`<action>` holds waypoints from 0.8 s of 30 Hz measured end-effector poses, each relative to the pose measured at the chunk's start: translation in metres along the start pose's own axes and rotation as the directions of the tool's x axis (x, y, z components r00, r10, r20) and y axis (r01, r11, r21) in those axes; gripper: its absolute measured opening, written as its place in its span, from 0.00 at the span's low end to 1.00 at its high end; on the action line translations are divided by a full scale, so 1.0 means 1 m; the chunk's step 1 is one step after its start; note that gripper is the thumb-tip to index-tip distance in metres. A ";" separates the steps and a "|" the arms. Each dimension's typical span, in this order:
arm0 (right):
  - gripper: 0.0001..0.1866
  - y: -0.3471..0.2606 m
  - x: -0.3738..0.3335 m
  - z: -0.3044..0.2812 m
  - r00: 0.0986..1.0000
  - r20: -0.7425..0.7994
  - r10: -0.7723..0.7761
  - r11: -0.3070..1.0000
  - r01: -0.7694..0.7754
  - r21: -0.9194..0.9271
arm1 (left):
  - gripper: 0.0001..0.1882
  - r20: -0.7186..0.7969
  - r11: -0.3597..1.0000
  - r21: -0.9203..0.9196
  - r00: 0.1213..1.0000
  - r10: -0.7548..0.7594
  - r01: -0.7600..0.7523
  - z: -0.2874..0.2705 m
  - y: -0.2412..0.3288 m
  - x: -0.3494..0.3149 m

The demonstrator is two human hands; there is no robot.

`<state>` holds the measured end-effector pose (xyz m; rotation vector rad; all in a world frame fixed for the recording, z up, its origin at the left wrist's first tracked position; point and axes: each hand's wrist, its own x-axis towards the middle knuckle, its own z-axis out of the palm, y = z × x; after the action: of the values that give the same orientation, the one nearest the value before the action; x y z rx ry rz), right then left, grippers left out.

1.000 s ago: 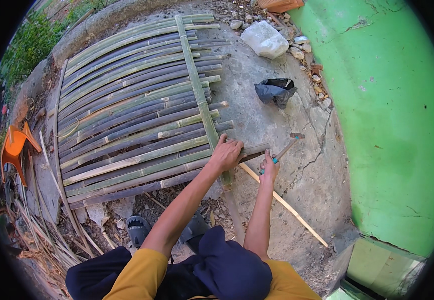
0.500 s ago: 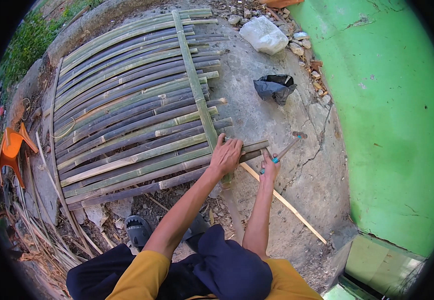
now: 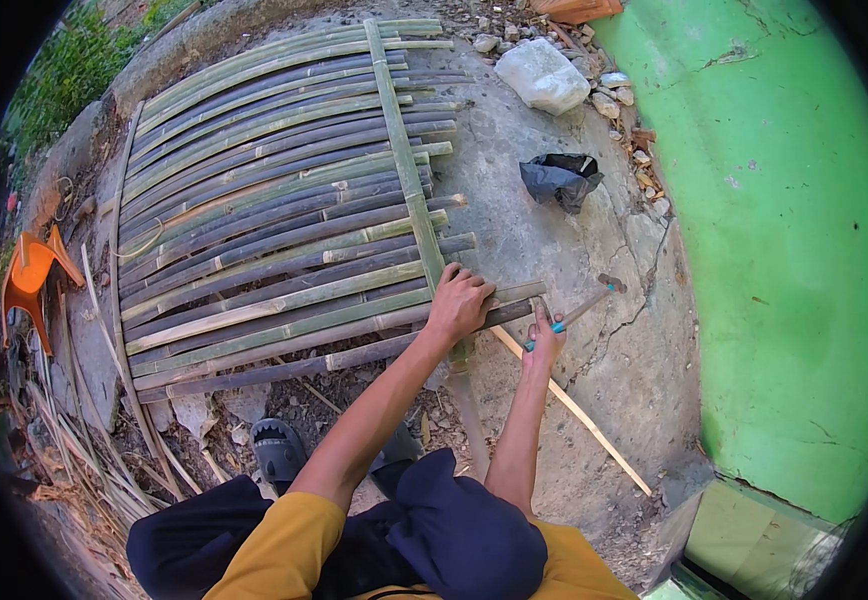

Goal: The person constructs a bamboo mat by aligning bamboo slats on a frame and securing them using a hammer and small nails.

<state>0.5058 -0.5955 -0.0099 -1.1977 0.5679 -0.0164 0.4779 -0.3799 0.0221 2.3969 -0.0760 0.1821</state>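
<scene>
A panel of split bamboo slats (image 3: 284,205) lies on the ground, with a bamboo crosspiece (image 3: 402,150) running over the slats near their right ends. My left hand (image 3: 459,303) is closed over the nearer slats beside the crosspiece, its fingers pressed on the bamboo. In my right hand (image 3: 546,342) is a hammer (image 3: 586,306) with a teal-banded handle, its head pointing away to the right. The fingers of that hand are right at the end of the lowest bamboo slat (image 3: 384,350). Whether they touch it is hard to tell. Nails, if any, cannot be made out.
A thin light wooden strip (image 3: 594,428) lies on the cracked concrete to the right. Farther off are a black plastic bag (image 3: 560,182) and a white block (image 3: 542,77). A green wall (image 3: 764,250) bounds the right side. An orange chair (image 3: 29,285) lies at left, near loose bamboo strips (image 3: 84,450).
The view has shifted slightly, so the panel, bag and chair appear a little farther right. My hands keep nearly the same place on the slats, and the hammer stays in my right hand.
</scene>
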 end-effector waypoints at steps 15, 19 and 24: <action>0.20 0.001 -0.007 0.005 0.998 0.026 0.057 0.991 -0.060 0.124 | 0.14 0.079 0.985 0.046 0.983 -0.167 0.164 0.007 0.012 0.009; 0.19 0.006 -0.008 0.001 0.997 0.054 0.056 0.986 -0.063 0.155 | 0.14 0.138 0.983 0.042 0.973 -0.185 0.181 0.001 0.013 0.017; 0.18 0.018 0.004 -0.009 0.996 0.076 0.042 0.988 -0.053 0.147 | 0.12 0.195 0.987 0.040 0.968 -0.161 0.156 0.000 0.014 0.018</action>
<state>0.5007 -0.5979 -0.0293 -1.0348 0.5215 0.0246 0.4942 -0.3904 0.0339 2.4261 0.0268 -0.1309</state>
